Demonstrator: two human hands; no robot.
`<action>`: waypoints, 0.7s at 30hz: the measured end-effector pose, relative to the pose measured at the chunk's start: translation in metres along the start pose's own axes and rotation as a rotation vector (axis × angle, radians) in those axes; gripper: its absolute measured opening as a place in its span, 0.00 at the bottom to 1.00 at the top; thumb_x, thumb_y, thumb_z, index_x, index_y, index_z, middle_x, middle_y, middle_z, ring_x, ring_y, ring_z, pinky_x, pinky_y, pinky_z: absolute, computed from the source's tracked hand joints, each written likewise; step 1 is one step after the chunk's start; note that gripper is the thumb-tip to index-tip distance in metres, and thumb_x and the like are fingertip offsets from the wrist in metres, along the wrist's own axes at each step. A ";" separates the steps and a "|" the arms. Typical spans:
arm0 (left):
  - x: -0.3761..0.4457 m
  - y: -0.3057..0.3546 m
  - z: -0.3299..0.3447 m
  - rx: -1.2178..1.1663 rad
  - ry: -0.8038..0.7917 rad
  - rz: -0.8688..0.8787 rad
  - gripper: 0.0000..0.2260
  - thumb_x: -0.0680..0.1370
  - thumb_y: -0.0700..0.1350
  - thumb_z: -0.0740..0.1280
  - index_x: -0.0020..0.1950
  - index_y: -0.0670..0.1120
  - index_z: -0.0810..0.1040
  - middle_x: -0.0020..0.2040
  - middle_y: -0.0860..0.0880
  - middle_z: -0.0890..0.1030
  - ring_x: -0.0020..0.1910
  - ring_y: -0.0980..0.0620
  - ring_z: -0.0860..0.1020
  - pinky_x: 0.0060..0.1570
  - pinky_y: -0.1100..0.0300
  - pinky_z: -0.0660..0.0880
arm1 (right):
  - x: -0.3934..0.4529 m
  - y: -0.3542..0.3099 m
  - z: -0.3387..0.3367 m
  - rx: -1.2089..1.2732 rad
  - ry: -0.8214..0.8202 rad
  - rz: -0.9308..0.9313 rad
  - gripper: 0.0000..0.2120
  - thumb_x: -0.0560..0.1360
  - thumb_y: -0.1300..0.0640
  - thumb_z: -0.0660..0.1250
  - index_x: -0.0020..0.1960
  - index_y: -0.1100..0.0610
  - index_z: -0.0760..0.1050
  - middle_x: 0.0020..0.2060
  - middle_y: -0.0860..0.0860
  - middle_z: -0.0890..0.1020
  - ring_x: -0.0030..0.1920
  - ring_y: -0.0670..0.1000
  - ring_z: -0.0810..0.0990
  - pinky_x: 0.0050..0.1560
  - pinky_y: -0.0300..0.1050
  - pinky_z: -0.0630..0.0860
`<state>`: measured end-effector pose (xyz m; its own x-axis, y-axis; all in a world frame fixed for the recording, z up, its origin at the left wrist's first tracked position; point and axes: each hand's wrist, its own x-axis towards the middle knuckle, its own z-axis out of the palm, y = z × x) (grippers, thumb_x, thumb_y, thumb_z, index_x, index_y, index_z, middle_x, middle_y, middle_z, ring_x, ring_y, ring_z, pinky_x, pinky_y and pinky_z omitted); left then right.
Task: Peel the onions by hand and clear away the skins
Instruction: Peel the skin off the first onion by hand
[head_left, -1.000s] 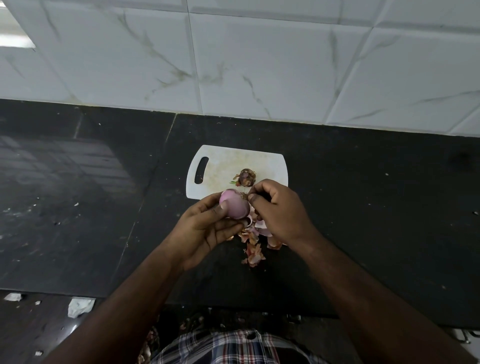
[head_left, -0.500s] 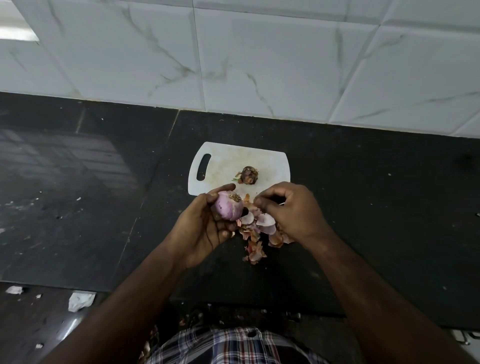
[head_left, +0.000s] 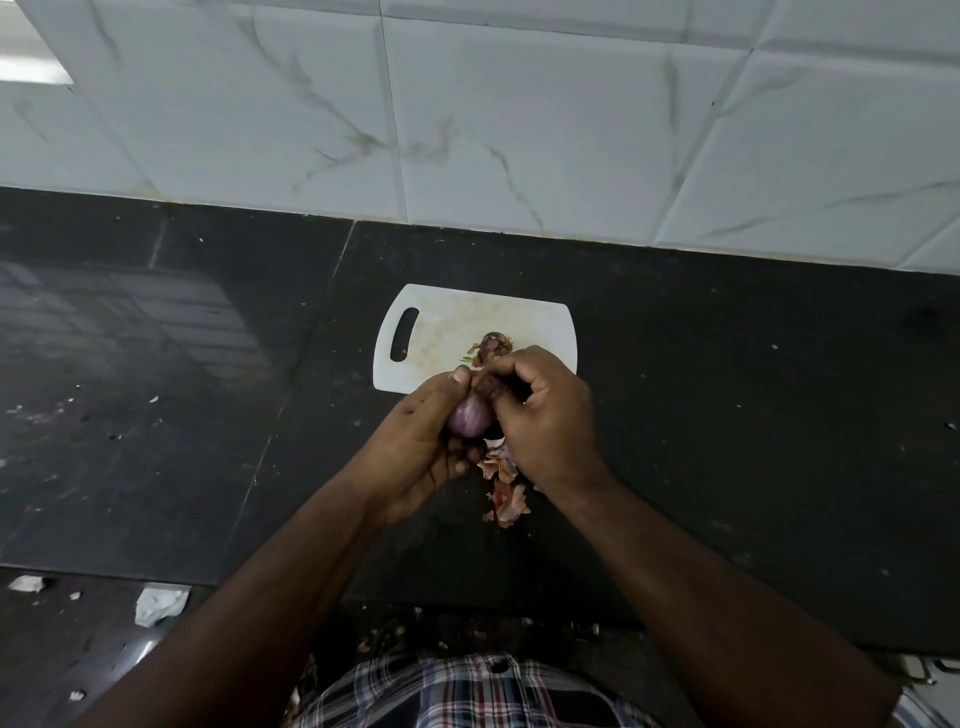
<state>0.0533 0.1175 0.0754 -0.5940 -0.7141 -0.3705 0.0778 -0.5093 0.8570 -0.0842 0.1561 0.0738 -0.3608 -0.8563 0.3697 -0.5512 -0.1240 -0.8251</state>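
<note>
My left hand (head_left: 415, 441) grips a pale purple onion (head_left: 470, 417) above the black counter, just in front of the white cutting board (head_left: 441, 332). My right hand (head_left: 545, 415) has its fingers curled over the top of the same onion, pinching at its end. A second, unpeeled onion (head_left: 493, 345) with dry brown skin lies on the board, partly hidden behind my right knuckles. A heap of loose reddish skins (head_left: 506, 491) lies on the counter under and in front of my hands.
The black stone counter (head_left: 753, 441) runs to a white tiled wall (head_left: 519, 130) behind. Crumpled white scraps (head_left: 158, 603) lie on the dark floor at lower left. My checked shirt (head_left: 467, 691) shows at the bottom edge.
My left hand has turned the onion so its end points up. My right hand has moved from the skin heap back onto the top of the onion.
</note>
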 end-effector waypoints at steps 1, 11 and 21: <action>0.000 0.001 0.001 0.007 0.002 0.002 0.18 0.80 0.58 0.62 0.57 0.45 0.75 0.37 0.47 0.80 0.30 0.52 0.74 0.30 0.62 0.70 | -0.001 -0.002 0.002 -0.012 0.022 -0.007 0.05 0.74 0.59 0.69 0.44 0.61 0.81 0.39 0.49 0.81 0.41 0.44 0.78 0.44 0.32 0.74; 0.002 -0.003 -0.009 -0.051 -0.003 -0.065 0.27 0.76 0.64 0.61 0.55 0.40 0.79 0.39 0.42 0.82 0.29 0.52 0.75 0.27 0.63 0.71 | 0.011 0.003 -0.029 0.203 -0.322 0.257 0.13 0.78 0.66 0.67 0.59 0.55 0.83 0.54 0.46 0.86 0.57 0.42 0.82 0.60 0.41 0.78; 0.006 -0.009 -0.005 0.112 0.037 0.035 0.25 0.78 0.64 0.60 0.56 0.42 0.75 0.38 0.46 0.81 0.31 0.51 0.73 0.30 0.59 0.69 | 0.001 0.000 -0.007 -0.077 -0.074 0.009 0.04 0.73 0.61 0.71 0.47 0.57 0.83 0.42 0.44 0.82 0.45 0.43 0.80 0.48 0.36 0.76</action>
<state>0.0532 0.1153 0.0631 -0.5626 -0.7487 -0.3507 0.0069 -0.4285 0.9035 -0.0901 0.1590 0.0768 -0.3111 -0.8921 0.3277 -0.6052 -0.0799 -0.7920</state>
